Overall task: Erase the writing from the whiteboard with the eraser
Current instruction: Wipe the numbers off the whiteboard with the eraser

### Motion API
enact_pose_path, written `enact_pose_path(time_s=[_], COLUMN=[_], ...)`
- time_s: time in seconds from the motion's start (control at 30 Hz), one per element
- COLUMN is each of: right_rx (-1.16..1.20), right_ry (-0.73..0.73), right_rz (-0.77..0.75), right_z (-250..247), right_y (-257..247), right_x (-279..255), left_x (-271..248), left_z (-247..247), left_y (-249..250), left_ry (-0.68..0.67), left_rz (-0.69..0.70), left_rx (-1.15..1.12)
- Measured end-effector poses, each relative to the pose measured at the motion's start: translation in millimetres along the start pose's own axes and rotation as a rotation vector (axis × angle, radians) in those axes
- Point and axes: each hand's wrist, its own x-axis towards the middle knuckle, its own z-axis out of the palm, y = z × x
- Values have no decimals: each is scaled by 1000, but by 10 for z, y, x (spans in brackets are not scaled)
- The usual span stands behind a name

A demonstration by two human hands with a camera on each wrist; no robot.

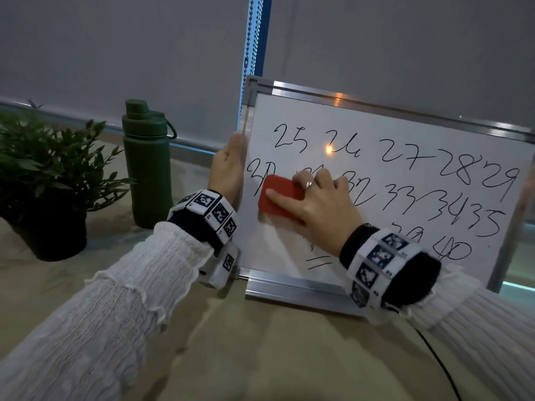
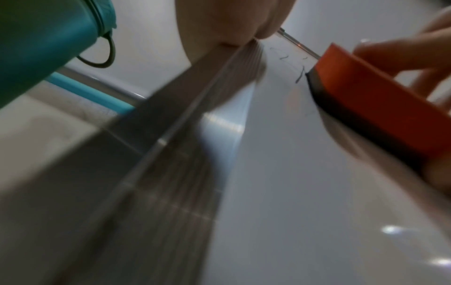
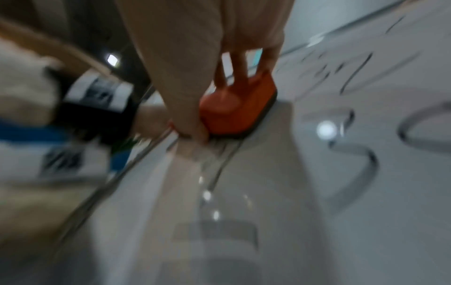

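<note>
A silver-framed whiteboard (image 1: 405, 134) stands tilted on the table, covered with handwritten black numbers from 25 to 40. My right hand (image 1: 315, 201) grips a red eraser (image 1: 278, 198) and holds it flat against the board's left part, over the second row. In the left wrist view the eraser (image 2: 371, 92) shows its dark felt on the board (image 2: 305, 192). The right wrist view is blurred, with the eraser (image 3: 244, 108) under my fingers. My left hand (image 1: 228, 166) grips the board's left frame edge, with the fingers hidden behind the board.
A dark green bottle (image 1: 147, 160) stands left of the board, and a potted plant (image 1: 49, 180) sits further left. A bead chain (image 1: 250, 33) hangs against the grey blind behind. A black cable (image 1: 440, 366) runs over the beige table at the lower right.
</note>
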Motion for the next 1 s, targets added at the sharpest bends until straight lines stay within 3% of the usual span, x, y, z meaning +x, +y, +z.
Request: enact_pose_path(time_s=[0.13,0.2,0.3,0.33,0.37,0.47,0.53,0.7,0.77,0.87,0.9,1.0], right_rx=[-70,-66,-12,10,16,-58,-67,25,2,-59,-52,47], right_ry=[-86,-54,43,47,50,-38,-96,9,24,-107,-107,-27], right_rz=[-301,-222,71,103,81,-187,-249,106,-2,-228,-218,39], right_z=[164,53,-121,-92,-31,153,117,-142,-43,56,1,-219], right_y=[-133,21,157,124,58,-131,-48,229,97,-32,16,143], right_x=[-231,-19,290,286,223,-95,-60,403,299,135,207,517], left_x=[6,-3,-25,-30,-29,1,-3,13,22,14,9,7], left_z=[8,15,33,37,35,14,6,17,20,-2,-8,-4], left_y=[8,13,33,41,49,45,43,13,10,15,14,19], left_ry=[9,9,-3,6,19,20,16,8,-1,-25,-33,-17], left_rz=[13,14,12,12,14,5,-13,-26,-44,-75,-86,-107], left_rx=[-15,-35,-79,-71,-51,-3,-9,-43,-82,-100,-117,-133])
